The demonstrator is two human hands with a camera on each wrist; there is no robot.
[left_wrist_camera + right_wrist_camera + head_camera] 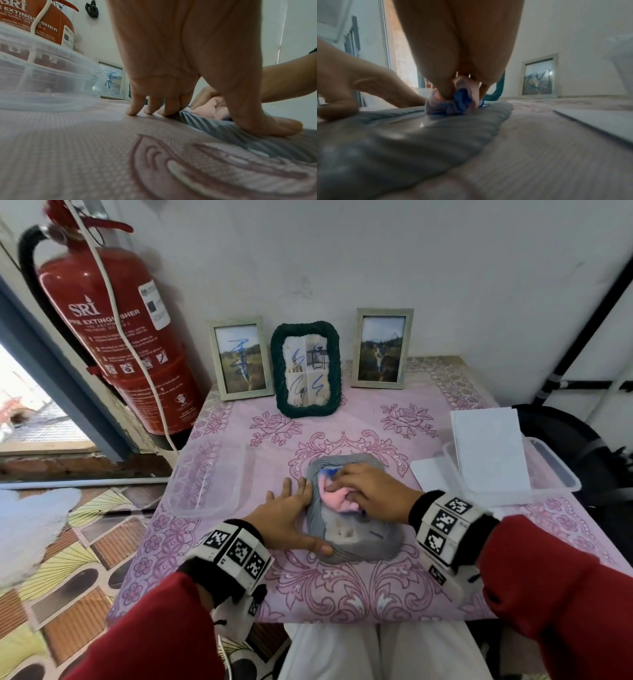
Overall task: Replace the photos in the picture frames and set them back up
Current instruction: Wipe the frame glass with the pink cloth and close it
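Grey rope frame (pixel 356 529) lies flat, nearest me; my left hand (pixel 287 517) presses its left edge, fingers straight; my right hand (pixel 370 491) bunches a pink-blue cloth (pixel 337 496) on its glass; wiping step, I judge; next, fit a white sheet (pixel 489 450) from right of it.

Home — floral tablecloth (pixel 428 412), picture frames (pixel 382 349)

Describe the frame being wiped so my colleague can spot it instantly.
On the pink floral tablecloth, three frames stand along the wall; look nearer, at the centre. The grey ribbed frame lies flat there, steadied by the left hand, with the right hand rubbing a pink cloth on it. It alone lies flat.
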